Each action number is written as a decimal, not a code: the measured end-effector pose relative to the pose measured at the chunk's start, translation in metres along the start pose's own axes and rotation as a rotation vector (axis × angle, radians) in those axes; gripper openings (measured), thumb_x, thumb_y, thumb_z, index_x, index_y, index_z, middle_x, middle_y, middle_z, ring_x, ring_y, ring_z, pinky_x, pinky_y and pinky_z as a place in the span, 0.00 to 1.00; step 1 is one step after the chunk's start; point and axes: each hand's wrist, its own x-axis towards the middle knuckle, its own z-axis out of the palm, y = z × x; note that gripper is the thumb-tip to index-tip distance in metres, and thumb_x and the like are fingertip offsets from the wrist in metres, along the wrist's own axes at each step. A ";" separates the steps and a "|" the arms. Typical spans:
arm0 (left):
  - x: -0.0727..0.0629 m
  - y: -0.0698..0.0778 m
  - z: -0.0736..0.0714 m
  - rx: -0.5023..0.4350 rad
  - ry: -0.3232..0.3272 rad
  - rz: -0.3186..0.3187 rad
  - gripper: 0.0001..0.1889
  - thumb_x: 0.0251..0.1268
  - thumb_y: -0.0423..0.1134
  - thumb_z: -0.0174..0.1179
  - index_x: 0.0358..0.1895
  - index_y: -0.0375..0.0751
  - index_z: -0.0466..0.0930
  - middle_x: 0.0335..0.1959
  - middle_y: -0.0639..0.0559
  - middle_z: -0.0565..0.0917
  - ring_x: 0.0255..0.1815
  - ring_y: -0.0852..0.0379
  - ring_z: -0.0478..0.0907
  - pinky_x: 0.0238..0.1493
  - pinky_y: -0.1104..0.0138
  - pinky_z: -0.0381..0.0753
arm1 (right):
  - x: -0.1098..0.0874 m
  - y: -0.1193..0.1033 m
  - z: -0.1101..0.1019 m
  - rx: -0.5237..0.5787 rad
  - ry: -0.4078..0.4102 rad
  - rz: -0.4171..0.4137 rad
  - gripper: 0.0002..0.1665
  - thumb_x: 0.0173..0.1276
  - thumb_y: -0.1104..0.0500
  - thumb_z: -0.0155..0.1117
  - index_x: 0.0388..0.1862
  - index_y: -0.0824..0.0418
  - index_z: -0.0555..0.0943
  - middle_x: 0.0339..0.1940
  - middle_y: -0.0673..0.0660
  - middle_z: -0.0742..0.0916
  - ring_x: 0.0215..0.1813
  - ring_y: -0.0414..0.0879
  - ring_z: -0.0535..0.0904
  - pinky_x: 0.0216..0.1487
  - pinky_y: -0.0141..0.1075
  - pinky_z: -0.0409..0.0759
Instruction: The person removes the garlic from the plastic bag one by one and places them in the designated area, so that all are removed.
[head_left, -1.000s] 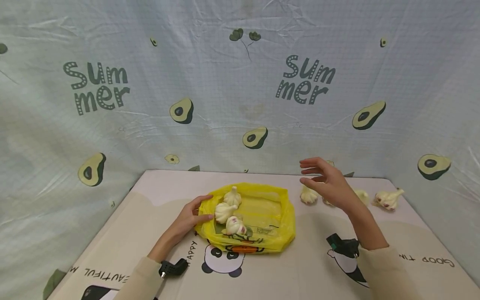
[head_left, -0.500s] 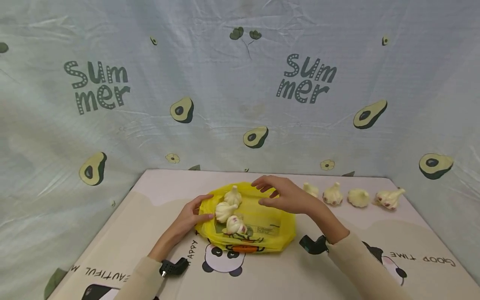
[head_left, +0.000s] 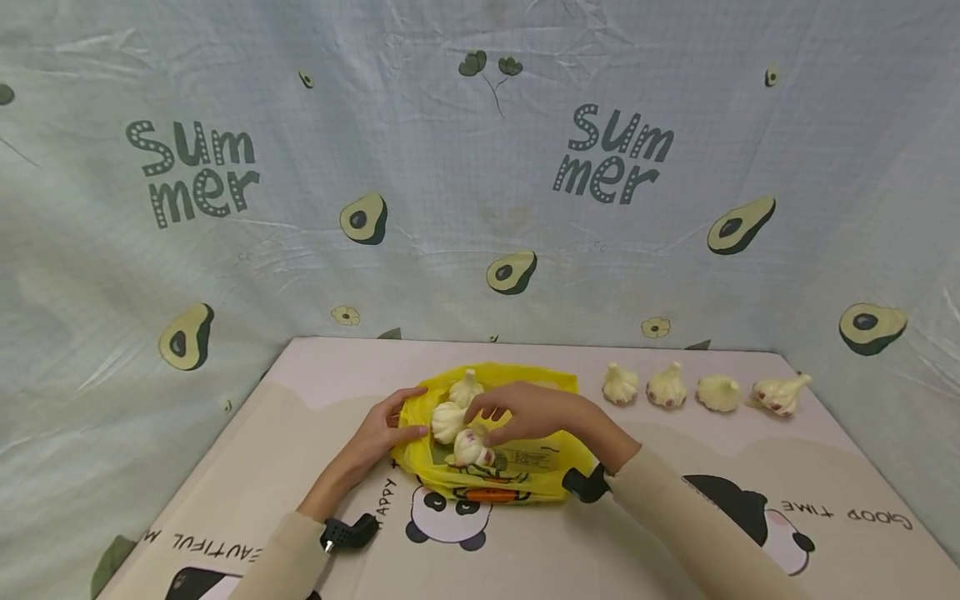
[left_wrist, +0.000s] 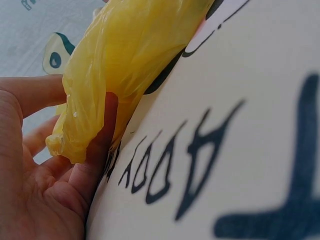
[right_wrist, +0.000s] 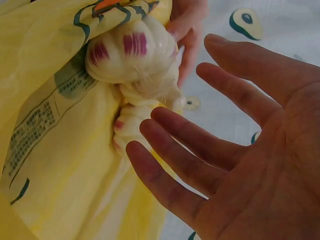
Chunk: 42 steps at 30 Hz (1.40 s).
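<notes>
A yellow plastic bag (head_left: 480, 490) lies on the table with its mouth spread wide. Inside, at its left, sit white garlic bulbs (head_left: 447, 423), one (head_left: 470, 448) marked with purple. My left hand (head_left: 378, 433) holds the bag's left rim, the plastic bunched between thumb and fingers (left_wrist: 37, 95) in the left wrist view. Over the bag's mouth reaches my right hand (head_left: 532, 412), its fingers spread close to the garlic. The right wrist view has the same hand (right_wrist: 240, 135) with nothing in its grasp, facing the purple-streaked garlic bulb (right_wrist: 127, 52).
To the right of the bag, a row of several garlic bulbs (head_left: 667, 387) stands along the back of the table. The rightmost bulb (head_left: 780, 395) lies on its side. A printed cloth wall (head_left: 435, 250) rises behind the table (head_left: 540, 554).
My right hand has moved left and down from the garlic row to over the bag, uncovering the bulbs on the right. The left hand and bag stay in place.
</notes>
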 end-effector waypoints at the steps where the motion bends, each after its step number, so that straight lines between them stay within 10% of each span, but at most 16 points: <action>1: 0.000 0.000 0.000 0.002 0.003 0.000 0.37 0.66 0.40 0.65 0.78 0.46 0.64 0.83 0.41 0.60 0.70 0.42 0.74 0.65 0.64 0.81 | 0.002 -0.001 0.001 -0.013 -0.009 0.005 0.21 0.72 0.52 0.67 0.64 0.47 0.81 0.64 0.51 0.85 0.66 0.51 0.80 0.68 0.50 0.79; 26: 0.003 0.002 0.001 0.007 0.002 -0.004 0.37 0.66 0.40 0.65 0.78 0.46 0.64 0.83 0.42 0.59 0.71 0.42 0.73 0.68 0.57 0.80 | 0.027 -0.010 0.018 -0.069 -0.124 0.145 0.24 0.69 0.53 0.69 0.64 0.41 0.81 0.57 0.47 0.84 0.50 0.45 0.76 0.52 0.37 0.77; 42: 0.001 0.002 0.000 -0.001 0.012 -0.005 0.37 0.66 0.38 0.65 0.78 0.45 0.65 0.83 0.41 0.60 0.73 0.41 0.71 0.69 0.56 0.79 | 0.011 -0.008 0.003 -0.054 -0.051 0.099 0.23 0.67 0.53 0.72 0.61 0.45 0.80 0.60 0.49 0.84 0.55 0.46 0.76 0.64 0.45 0.77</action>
